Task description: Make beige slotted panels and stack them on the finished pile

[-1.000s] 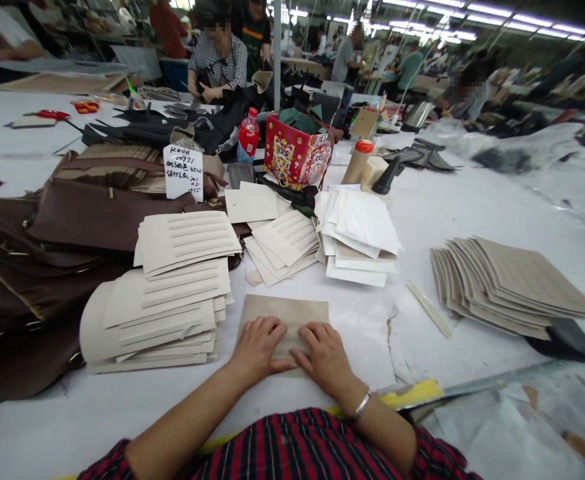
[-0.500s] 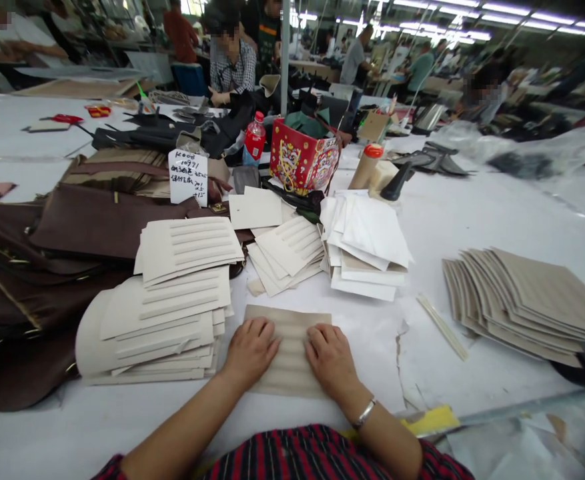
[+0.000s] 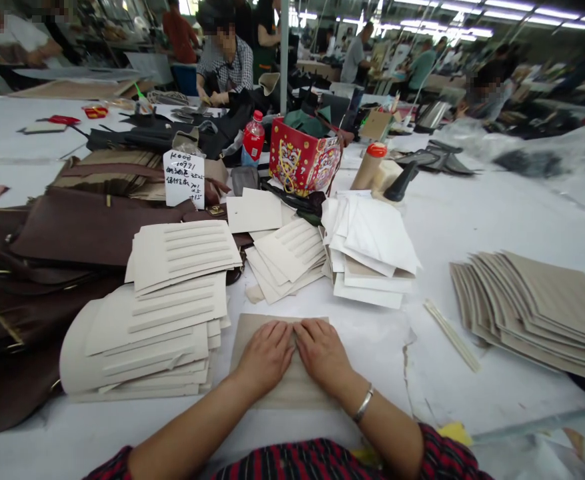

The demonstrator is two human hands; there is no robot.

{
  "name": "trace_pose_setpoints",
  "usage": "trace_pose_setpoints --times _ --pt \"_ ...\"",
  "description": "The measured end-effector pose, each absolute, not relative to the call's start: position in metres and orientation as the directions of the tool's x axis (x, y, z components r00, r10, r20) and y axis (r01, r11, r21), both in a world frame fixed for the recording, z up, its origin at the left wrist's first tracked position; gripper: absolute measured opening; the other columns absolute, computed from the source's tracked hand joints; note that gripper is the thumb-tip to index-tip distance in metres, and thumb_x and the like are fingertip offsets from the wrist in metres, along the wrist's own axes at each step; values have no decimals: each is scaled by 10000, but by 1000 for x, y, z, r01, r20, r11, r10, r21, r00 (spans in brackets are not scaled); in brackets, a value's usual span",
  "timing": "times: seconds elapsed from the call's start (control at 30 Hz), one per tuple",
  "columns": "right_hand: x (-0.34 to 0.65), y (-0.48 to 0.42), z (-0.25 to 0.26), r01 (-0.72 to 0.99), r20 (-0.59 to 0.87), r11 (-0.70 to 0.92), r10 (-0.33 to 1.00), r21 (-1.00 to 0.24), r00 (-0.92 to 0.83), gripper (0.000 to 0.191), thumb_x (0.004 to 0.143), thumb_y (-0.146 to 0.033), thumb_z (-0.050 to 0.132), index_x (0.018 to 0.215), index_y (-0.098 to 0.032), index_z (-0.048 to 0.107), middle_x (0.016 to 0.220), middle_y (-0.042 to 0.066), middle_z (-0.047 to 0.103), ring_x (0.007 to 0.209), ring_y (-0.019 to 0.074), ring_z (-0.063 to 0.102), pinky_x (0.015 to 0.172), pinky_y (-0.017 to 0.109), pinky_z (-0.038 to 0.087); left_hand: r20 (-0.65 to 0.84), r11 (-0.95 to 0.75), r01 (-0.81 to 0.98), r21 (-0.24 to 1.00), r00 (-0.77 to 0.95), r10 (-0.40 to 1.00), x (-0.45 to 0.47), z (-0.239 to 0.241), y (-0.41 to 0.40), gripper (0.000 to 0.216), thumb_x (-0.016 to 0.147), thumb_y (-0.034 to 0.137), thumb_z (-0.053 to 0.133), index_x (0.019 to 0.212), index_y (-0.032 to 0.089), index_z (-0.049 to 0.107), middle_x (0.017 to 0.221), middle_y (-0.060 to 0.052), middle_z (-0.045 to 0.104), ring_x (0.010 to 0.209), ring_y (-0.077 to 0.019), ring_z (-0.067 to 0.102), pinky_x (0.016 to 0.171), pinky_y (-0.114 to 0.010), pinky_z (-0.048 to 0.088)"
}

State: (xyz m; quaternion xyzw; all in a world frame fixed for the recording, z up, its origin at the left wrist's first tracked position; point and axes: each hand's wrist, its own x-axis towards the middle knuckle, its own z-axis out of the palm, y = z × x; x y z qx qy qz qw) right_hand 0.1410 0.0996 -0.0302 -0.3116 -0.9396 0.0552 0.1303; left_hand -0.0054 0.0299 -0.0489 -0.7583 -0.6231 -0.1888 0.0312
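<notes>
A beige rectangular panel (image 3: 292, 395) with faint raised ridges lies flat on the white table in front of me. My left hand (image 3: 268, 357) rests on its upper middle, fingers laid out over the surface. Beside it, almost touching at the fingertips, my right hand (image 3: 322, 353) presses on the same panel. Neither hand grips anything; both are open. Part of the panel is hidden under them. To the left is a stack of cream ribbed pieces (image 3: 187, 247), and to the right a fanned pile of beige ribbed panels (image 3: 562, 293).
Brown leather bags (image 3: 92, 230) cover the far left. White sheets (image 3: 377, 233) and more ribbed cards (image 3: 295, 247) lie ahead. Behind them stand a red patterned box (image 3: 297, 160) and a bottle (image 3: 253, 140). Thin pale strips (image 3: 452, 337) lie right. Co-workers sit across the table.
Both hands have slid inward across the panel, from apart near its sides to close together at the upper middle. The view has shifted slightly.
</notes>
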Motion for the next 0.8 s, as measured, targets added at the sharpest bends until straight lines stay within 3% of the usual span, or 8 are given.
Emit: trace_pose_setpoints --times 0.17,0.3,0.4,0.47,0.6,0.7,0.8 --pt "150 115 -16 526 129 819 562 -231 -817 157 826 -289 498 930 -190 562 925 61 555 878 176 467 790 319 373 249 -134 980 147 94 964 -24 -37 29 347 829 395 461 1047 135 537 991 -98 571 942 -236 483 807 -367 422" --pt "166 131 -15 549 107 794 589 -261 -801 179 817 -341 510 869 -177 559 858 56 541 810 169 467 746 309 388 209 -37 988 150 5 978 -35 -32 26 329 804 482 465 852 170 557 862 -71 549 841 -221 485 723 -346 423" --pt "180 142 -17 547 93 778 597 -308 -797 162 835 -308 486 870 -169 563 808 45 539 774 159 470 735 297 401 214 13 982 186 -54 975 -38 -36 22 335 801 489 467 821 165 551 860 -76 545 845 -223 484 752 -363 426" --pt "189 144 -20 528 116 789 584 -315 -803 158 856 -209 436 933 -170 568 843 47 552 797 152 476 753 288 406 255 -2 975 224 -57 965 -40 -43 16 311 828 434 452 903 150 557 930 -93 556 895 -220 492 809 -363 423" --pt "204 115 -25 541 149 835 550 -97 -822 388 800 -68 432 1175 -149 491 1078 101 541 988 214 453 851 370 386 304 -48 978 204 -16 953 -40 -54 1 399 846 378 437 1146 123 499 1204 -134 500 1118 -251 431 927 -378 370" --pt "211 71 -25 541 137 838 529 70 -837 441 737 -50 469 1178 -48 487 1130 162 528 1041 276 435 902 430 356 281 -9 993 118 -24 959 -35 -55 -7 438 836 393 442 1186 136 496 1276 -121 470 1172 -282 397 968 -440 309" --pt "214 37 -18 514 116 857 506 45 -855 383 724 -102 497 1100 -45 548 1065 166 569 994 274 475 905 431 368 256 44 997 63 -59 965 -30 -50 -7 413 850 364 410 1198 163 500 1300 -95 456 1189 -284 388 994 -484 241"
